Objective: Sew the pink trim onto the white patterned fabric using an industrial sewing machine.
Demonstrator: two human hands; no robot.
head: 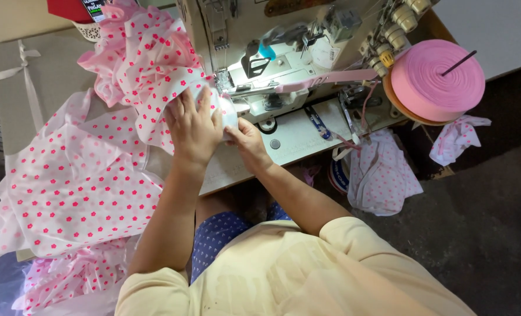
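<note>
Head view, items as I am seeing them:

1. Left hand: I am pressing it flat, fingers spread, on the fabric, just left of the needle area.
2. Right hand: I am pinching the fabric's edge between thumb and fingers, just below the presser foot; the fingertips themselves are hiding under the cloth.
3. Fabric: white with pink flowers, lying bunched behind the foot and trailing left over the desk into a large pile.
4. Sewing machine: standing at the desk's far side, its lamp lighting the foot.
5. Pink tape: running from the roll at right across the machine toward the foot.
6. Snips: lying on the desk, right of my hands.
7. Scraps: more flowered pieces hanging and lying at the right, off the desk's edge.

Risks, as I am judging them: both hands are sitting very near the needle, so a slip forward could catch a finger. The bunched cloth could fold under the foot and get stitched into a pleat. The weight of the pile could drag the seam off line. The tape could twist or snag on its way in.
</note>
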